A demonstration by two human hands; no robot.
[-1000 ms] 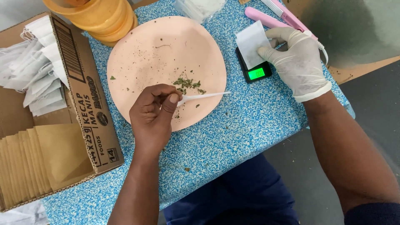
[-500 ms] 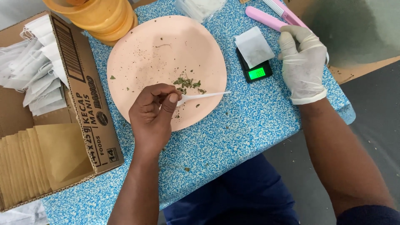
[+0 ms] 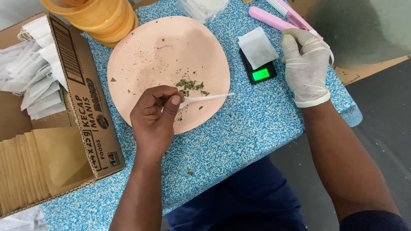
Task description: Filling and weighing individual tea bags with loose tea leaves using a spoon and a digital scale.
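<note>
The bare left hand [image 3: 155, 117] pinched the handle of a small white plastic spoon [image 3: 204, 99] between thumb and fingers, its far end lying over the right part of a round, pale-pink plate [image 3: 141, 38]. On that plate sat a small heap of dried green leaf flakes [image 3: 190, 85], just beyond the spoon, with loose crumbs scattered to the left. The gloved right hand [image 3: 306, 64], in a white latex glove, rested palm-down on the blue-and-white speckled tabletop [image 3: 239, 141], fingers loosely curled and touching a pink pen-shaped tool [image 3: 274, 19]; whether it gripped the tool could not be told.

The flakes looked light and dry, so a quick flick of the spoon could probably scatter them off the rim. A white paper sachet [image 3: 257, 46] lay across a small black pocket scale [image 3: 259, 72] with a lit green display, close beside the gloved hand; a nudge might shift it and likely upset the reading.

To the left, an open brown cardboard box [image 3: 92, 115] held folded white filter bags at its far end and stacked brown paper envelopes at its near end. Stacked orange plastic bowls [image 3: 96, 17] stood at the far edge, touching the plate.
</note>
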